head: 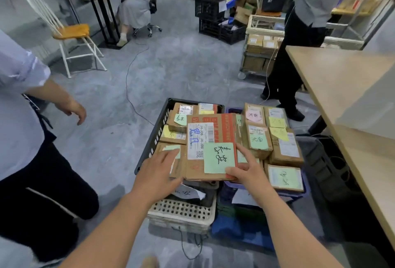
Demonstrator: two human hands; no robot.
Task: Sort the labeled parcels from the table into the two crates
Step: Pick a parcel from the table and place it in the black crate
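- At the left edge of the frame a person in a pale shirt (17,105) and dark trousers stands on the mottled grey floor (181,64), one hand hanging loose.
- In the upper left stands a white spindle-back chair (62,28) with a yellow seat, and behind it a dark-legged desk where someone sits.
- Low in the centre-left is the black slotted plastic crate (156,131), packed with brown cardboard parcels wearing paper notes.
- My left hand (156,173) is spread flat with its fingers wide, pressing on a parcel at the near-left corner of that crate and gripping nothing.
- On top of the black crate, in the centre, lies the big flat cardboard parcel (211,146) with red print, a white shipping label and a green handwritten note.
- My right hand (245,171) pinches that parcel's near-right corner, thumb on the note.
- Just right of it is the blue crate (299,195), also full of labeled boxes.
- Along the right edge runs the smooth, pale wooden table (346,97), with a person standing by its far end.
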